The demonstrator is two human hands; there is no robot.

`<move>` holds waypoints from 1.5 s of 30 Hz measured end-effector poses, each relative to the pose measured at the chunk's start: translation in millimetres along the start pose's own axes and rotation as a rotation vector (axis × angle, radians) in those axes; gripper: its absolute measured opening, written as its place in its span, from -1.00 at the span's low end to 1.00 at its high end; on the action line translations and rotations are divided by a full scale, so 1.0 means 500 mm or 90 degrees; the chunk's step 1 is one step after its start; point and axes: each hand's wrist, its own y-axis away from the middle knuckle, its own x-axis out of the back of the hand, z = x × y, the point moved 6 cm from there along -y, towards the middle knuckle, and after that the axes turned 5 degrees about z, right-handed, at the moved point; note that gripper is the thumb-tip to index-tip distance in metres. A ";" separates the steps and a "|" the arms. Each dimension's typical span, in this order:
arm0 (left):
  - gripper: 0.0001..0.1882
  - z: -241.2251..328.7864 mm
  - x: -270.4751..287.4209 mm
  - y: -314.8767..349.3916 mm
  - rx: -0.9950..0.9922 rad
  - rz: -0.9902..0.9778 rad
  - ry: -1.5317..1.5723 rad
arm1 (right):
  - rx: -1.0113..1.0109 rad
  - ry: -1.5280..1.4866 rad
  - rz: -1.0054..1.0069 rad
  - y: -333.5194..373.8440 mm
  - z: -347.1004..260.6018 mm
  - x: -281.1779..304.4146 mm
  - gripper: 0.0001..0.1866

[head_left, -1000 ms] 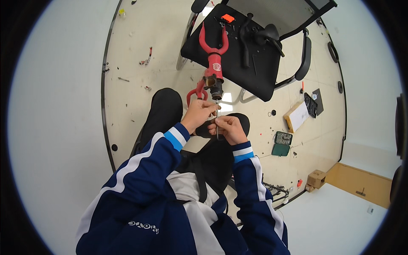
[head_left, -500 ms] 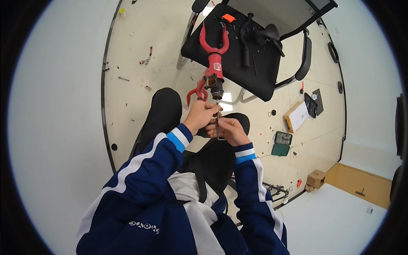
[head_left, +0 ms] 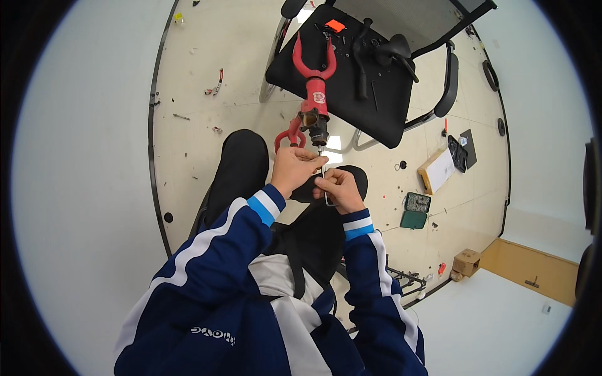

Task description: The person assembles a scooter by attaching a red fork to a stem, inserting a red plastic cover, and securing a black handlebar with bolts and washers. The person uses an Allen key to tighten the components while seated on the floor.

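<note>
A red bicycle frame part with a fork [head_left: 317,95] rests against the black chair seat, its two prongs lying on the seat. Its black lower end [head_left: 318,135] points toward me. A silver L-shaped hex key [head_left: 323,171] runs from a bolt at that end down between my hands. My left hand [head_left: 293,170] pinches the key's upper shaft just under the bolt with thumb and forefinger. Lower down, my right hand [head_left: 342,190] has its fingers closed round the shaft, close to the bent short leg. The key's tip at the bolt is too small to make out.
On the black chair [head_left: 342,78] lie a handlebar-like black tube [head_left: 362,62], a black saddle-shaped part [head_left: 395,49], an orange item [head_left: 335,26] and another hex key [head_left: 375,95]. An open green case [head_left: 414,219] and a cardboard box [head_left: 466,262] sit on the floor at right.
My right hand's fingers have closed more tightly on the hex key and moved slightly up. The key's bent end has swung a little to the right. My left hand stays almost in place.
</note>
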 end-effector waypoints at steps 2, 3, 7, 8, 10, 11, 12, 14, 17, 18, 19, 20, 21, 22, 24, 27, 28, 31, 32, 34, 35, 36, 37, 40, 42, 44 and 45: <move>-0.78 0.002 -0.006 0.000 0.045 -0.029 0.039 | -0.035 -0.093 -0.038 0.008 -0.008 -0.013 -0.76; -0.79 -0.002 -0.009 0.006 0.072 -0.044 0.060 | -0.057 -0.141 -0.055 0.016 -0.006 -0.016 -0.72; -0.77 -0.005 -0.008 0.006 0.093 -0.146 0.058 | -0.082 -0.136 -0.108 0.030 -0.003 -0.025 -0.64; -0.75 -0.002 -0.008 0.004 0.094 -0.139 0.043 | -0.073 -0.125 -0.100 0.027 -0.006 -0.024 -0.66; -0.74 0.001 -0.006 0.006 0.083 -0.138 0.032 | -0.064 -0.112 -0.073 0.023 -0.001 -0.019 -0.72; -0.74 0.002 -0.006 0.007 0.078 -0.138 0.026 | -0.060 -0.106 -0.059 0.021 0.003 -0.016 -0.74; -0.75 0.004 -0.003 0.009 0.041 -0.108 -0.011 | -0.051 -0.095 -0.057 0.018 0.005 -0.015 -0.78; -0.75 0.007 0.003 0.002 -0.002 -0.066 -0.054 | -0.032 -0.074 -0.051 0.010 0.010 -0.012 -0.83; -0.80 0.015 0.000 0.001 -0.020 -0.065 -0.061 | -0.031 -0.062 -0.022 0.004 0.011 -0.010 -0.86; -0.80 0.010 -0.003 0.002 -0.008 -0.087 -0.041 | -0.040 -0.056 -0.004 0.009 0.016 -0.012 -0.81; -0.81 0.005 -0.006 0.003 0.004 -0.109 -0.021 | -0.058 -0.097 -0.030 0.011 0.016 -0.019 -0.78; -0.81 -0.002 -0.009 0.006 0.026 -0.127 0.008 | -0.077 -0.138 -0.055 0.012 0.012 -0.026 -0.74; -0.81 0.002 -0.014 0.008 0.046 -0.146 0.035 | -0.092 -0.180 -0.081 0.011 0.006 -0.033 -0.70; -0.81 0.007 -0.018 0.010 0.065 -0.165 0.063 | -0.087 -0.176 -0.099 0.009 0.004 -0.034 -0.67; -0.76 0.015 -0.022 0.016 0.071 -0.219 0.060 | -0.081 -0.170 -0.135 0.013 0.008 -0.031 -0.61; -0.75 0.008 -0.019 0.018 0.095 -0.225 0.076 | -0.053 -0.170 -0.138 0.017 0.011 -0.024 -0.62; -0.76 0.003 -0.018 0.014 0.094 -0.211 0.082 | -0.046 -0.163 -0.100 0.020 0.013 -0.018 -0.68; -0.73 0.014 -0.001 0.001 0.052 -0.124 -0.012 | -0.041 -0.131 -0.037 0.005 0.010 -0.008 -0.77; -0.69 0.010 0.005 0.008 0.053 -0.083 -0.024 | -0.051 -0.119 -0.015 0.013 0.011 -0.006 -0.83; -0.69 0.014 0.003 0.012 0.037 -0.073 -0.045 | -0.010 -0.087 -0.028 0.008 0.018 -0.001 -0.83; -0.69 0.017 0.001 0.012 0.029 -0.068 -0.056 | 0.010 -0.071 -0.033 0.005 0.020 0.001 -0.84; -0.73 0.015 0.003 0.001 -0.003 -0.038 -0.049 | 0.021 -0.057 -0.037 -0.003 0.013 -0.003 -0.84; -0.74 0.004 0.000 -0.001 0.009 -0.043 -0.022 | -0.001 -0.077 -0.024 -0.001 0.016 -0.005 -0.83; -0.83 -0.005 -0.010 0.006 0.039 -0.094 0.007 | -0.065 -0.153 -0.014 0.018 0.007 -0.022 -0.79; -0.83 0.002 -0.015 0.013 0.083 -0.132 0.050 | -0.099 -0.221 -0.055 0.020 -0.020 -0.040 -0.76; -0.82 0.010 -0.019 0.008 0.099 -0.161 0.075 | -0.078 -0.180 -0.061 0.015 -0.016 -0.031 -0.75; -0.81 0.007 -0.020 0.010 0.101 -0.169 0.080 | -0.074 -0.161 -0.064 0.019 -0.008 -0.028 -0.74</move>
